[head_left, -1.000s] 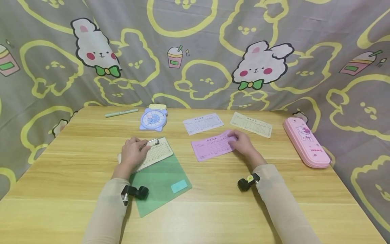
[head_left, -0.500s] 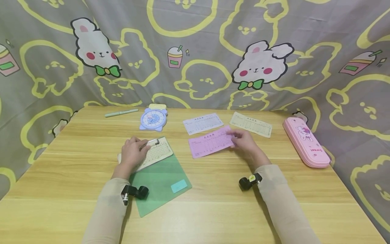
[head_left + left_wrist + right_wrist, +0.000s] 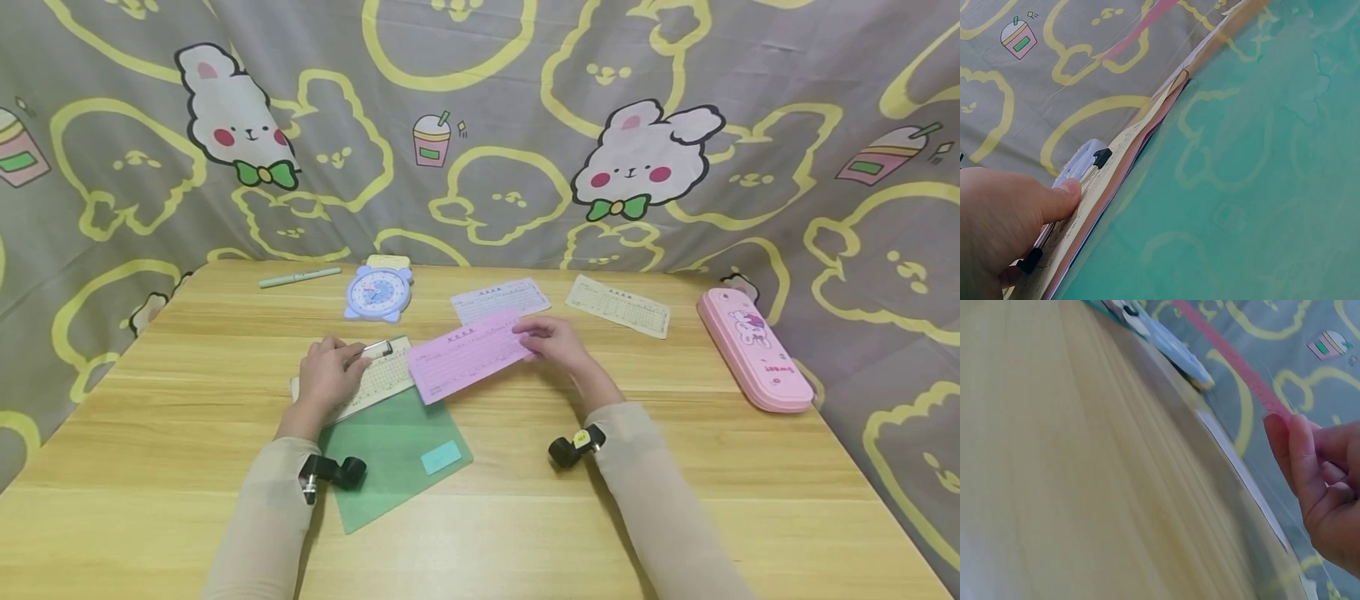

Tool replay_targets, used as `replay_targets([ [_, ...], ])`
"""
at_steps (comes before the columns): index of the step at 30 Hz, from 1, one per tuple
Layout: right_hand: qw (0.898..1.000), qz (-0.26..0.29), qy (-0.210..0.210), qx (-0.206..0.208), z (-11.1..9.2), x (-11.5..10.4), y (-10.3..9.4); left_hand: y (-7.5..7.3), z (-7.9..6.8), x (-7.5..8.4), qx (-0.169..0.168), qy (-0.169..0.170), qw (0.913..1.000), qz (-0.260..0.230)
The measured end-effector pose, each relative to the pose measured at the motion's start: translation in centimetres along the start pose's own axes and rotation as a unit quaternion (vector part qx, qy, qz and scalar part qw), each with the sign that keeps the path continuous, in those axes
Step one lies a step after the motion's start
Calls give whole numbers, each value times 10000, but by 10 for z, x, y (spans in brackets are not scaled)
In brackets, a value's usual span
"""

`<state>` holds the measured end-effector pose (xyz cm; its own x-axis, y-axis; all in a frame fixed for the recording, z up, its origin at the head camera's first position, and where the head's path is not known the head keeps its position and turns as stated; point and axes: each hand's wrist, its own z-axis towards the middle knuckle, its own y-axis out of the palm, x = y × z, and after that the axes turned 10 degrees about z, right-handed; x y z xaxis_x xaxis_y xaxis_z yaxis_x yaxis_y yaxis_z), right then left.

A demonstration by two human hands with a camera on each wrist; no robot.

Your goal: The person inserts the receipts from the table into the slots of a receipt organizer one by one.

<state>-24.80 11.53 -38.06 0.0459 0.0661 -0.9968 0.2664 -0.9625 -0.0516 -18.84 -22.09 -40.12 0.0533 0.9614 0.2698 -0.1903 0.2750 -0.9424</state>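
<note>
Right hand (image 3: 558,343) has thumb and fingers pinching the purple paper form (image 3: 468,357) at its 3 o'clock end; from head view its 9 o'clock end overlaps the green clipboard (image 3: 378,479). Left hand (image 3: 327,381)'s pinching the metal clip (image 3: 377,348).

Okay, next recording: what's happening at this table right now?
A person's right hand pinches a pink-purple slip raised off the table. The left hand grips the clip of a green clipboard with sheets of paper on it. Farther back lie a pale lilac slip, a cream slip and a blue clock.
</note>
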Motion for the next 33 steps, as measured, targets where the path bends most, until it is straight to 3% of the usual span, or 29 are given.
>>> replay_targets([
  [7, 9981, -141, 344, -484, 4, -3, 34, 0, 1, 1, -4, -23, 10000, 12],
  [12, 9960, -391, 364, -720, 6, -3, 55, -1, 1, 1, 11, -3, 10000, 62],
  [21, 9927, -327, 239, -1140, 7, 2, 87, -1, 1, 0, 37, -43, 10000, 36],
  [33, 9926, 141, 447, -1118, 6, 6, 121, -2, 3, 1, 105, 115, 9986, 505],
])
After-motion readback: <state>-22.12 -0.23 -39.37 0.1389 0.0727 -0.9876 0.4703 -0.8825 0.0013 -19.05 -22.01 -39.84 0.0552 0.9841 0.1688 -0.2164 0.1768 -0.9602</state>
